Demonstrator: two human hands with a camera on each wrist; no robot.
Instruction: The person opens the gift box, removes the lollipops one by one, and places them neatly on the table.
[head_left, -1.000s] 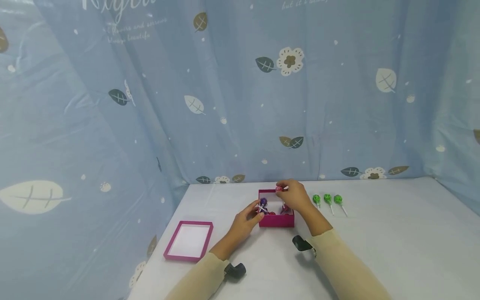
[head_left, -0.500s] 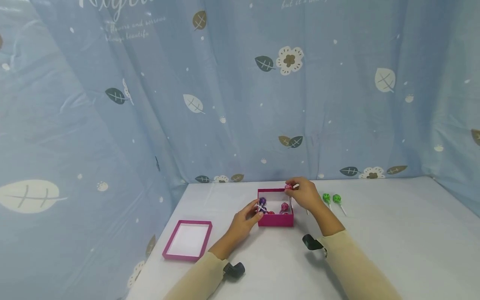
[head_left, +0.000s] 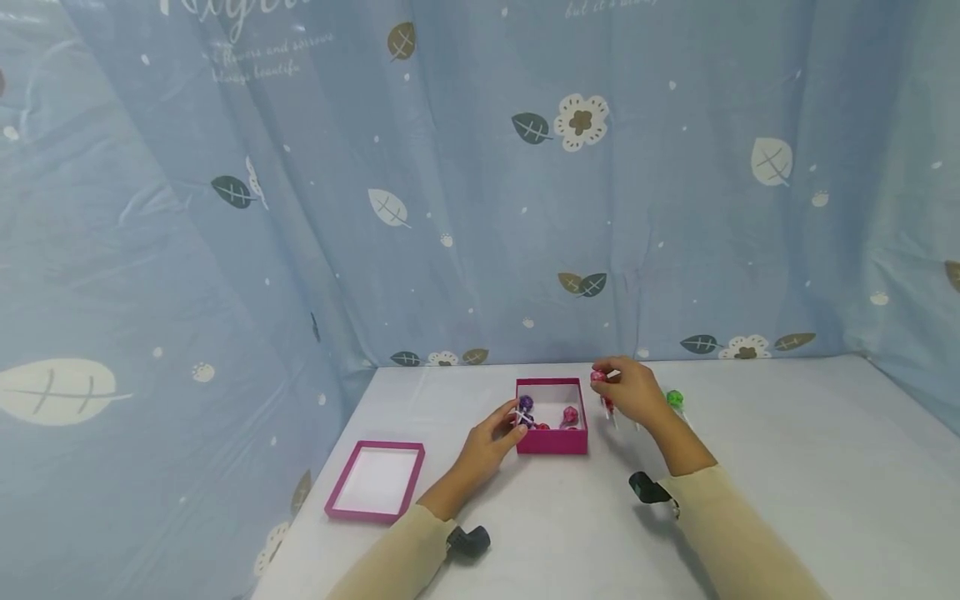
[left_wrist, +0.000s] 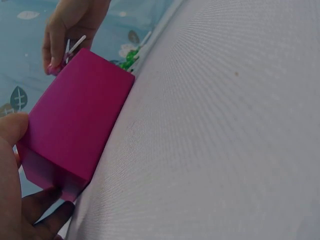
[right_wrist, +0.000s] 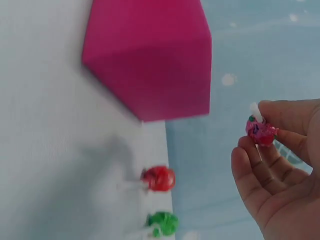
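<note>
My right hand [head_left: 632, 392] pinches a pink lollipop [right_wrist: 261, 132] by its wrapped head, with the white stick hanging down, just right of the open magenta box [head_left: 552, 442]. A red lollipop [right_wrist: 159, 178] lies on the table below it, largely hidden by the hand in the head view. My left hand [head_left: 486, 446] grips the box's left side, thumb at the near rim and fingertips lower on the wall in the left wrist view. Inside the box are purple lollipops [head_left: 527, 402] at the left, a pink-headed lollipop [head_left: 570, 413] at the right and a red one [head_left: 542, 427] near the front.
The magenta-edged box lid [head_left: 377, 482] lies inner side up on the white table [head_left: 540, 533], left of the left forearm. A green lollipop [head_left: 675, 398] rests beyond the right wrist. A blue patterned curtain [head_left: 480, 208] hangs behind the table.
My right hand has carried the pink lollipop rightward, from above the box to beyond its right wall, now covering some green lollipops. The left hand has stayed on the box.
</note>
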